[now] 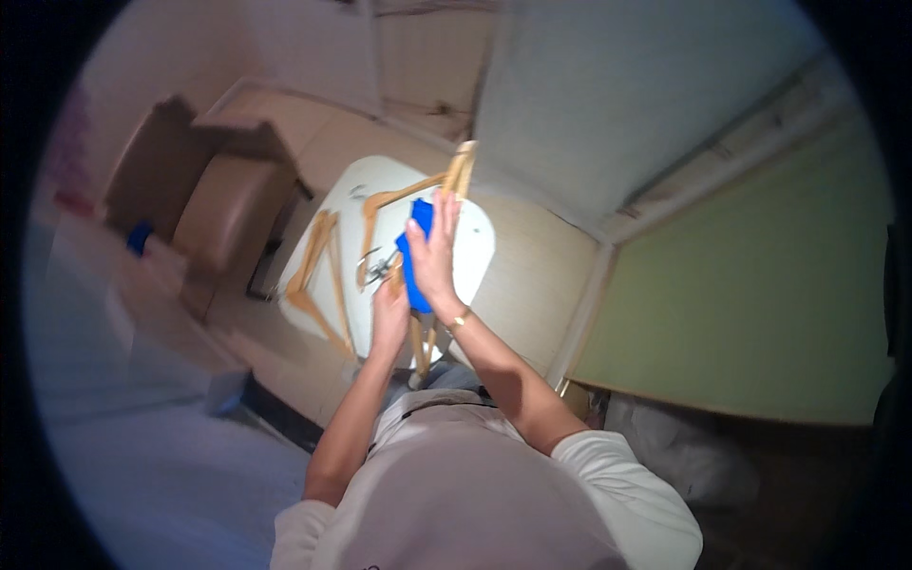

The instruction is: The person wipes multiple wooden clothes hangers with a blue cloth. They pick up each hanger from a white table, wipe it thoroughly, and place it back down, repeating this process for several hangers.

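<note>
My left hand grips a bunch of wooden clothes hangers near their metal hooks. The bunch is tilted, one end pointing away from me and the other towards my waist. A bright blue cloth lies along the held hangers. My right hand holds the cloth against them, its fingers stretched out towards the far end. Under my hands is a white tabletop with rounded corners. On it, one wooden hanger lies beyond my left hand, and more wooden hangers lie near the left edge.
A tan upholstered chair stands left of the table. A green panel or surface lies to the right, with a pale bag beneath its edge. A blue object rests at far left. Tiled floor surrounds the table.
</note>
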{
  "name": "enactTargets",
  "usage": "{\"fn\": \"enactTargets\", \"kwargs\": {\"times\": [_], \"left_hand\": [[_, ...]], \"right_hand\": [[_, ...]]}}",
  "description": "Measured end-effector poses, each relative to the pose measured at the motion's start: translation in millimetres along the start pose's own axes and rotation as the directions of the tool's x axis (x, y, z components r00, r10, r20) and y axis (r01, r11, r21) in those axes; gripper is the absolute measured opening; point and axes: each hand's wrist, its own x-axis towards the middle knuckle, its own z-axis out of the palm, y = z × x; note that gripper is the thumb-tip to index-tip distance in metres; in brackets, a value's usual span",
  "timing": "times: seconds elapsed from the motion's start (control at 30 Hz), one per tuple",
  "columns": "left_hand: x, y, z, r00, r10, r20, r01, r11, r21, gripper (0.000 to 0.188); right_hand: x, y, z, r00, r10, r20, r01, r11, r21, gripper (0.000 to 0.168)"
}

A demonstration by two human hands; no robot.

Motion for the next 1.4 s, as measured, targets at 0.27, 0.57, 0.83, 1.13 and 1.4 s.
{"fn": "enactTargets", "kwargs": {"times": [0.27, 0.57, 0.83, 1.13, 1.4], "left_hand": [[-13, -23, -8, 0.998, -0.022, 0.060, 0.022, 1.000, 0.000, 0.023], [-14, -5, 9, 0.988, -0.003, 0.156, -0.039, 0.962, 0.269, 0.027], [16, -34, -19, 0.936, -0.351, 0.011, 0.348, 0.923, -0.163, 0.024], [18, -70, -91, 0.913, -0.349, -0.212, 0.155, 0.777, -0.610, 0.026], [19, -148, -179, 0.812, -0.525, -0.254, 0.276, 0.730, -0.625, 0.030]], "right_hand": [[-25, 15, 1, 0.914, 0.406, 0.005, -0.395, 0.886, 0.244, 0.087], [7, 33, -30, 0.755, 0.627, 0.194, -0.604, 0.548, 0.578, 0.061], [-63, 85, 24, 0.753, 0.527, 0.395, -0.641, 0.724, 0.255, 0.050], [-110, 71, 32, 0.523, 0.267, 0.809, -0.344, 0.935, -0.086, 0.049], [-128, 91, 105, 0.451, 0.353, 0.820, -0.283, 0.928, -0.244, 0.045]]}}
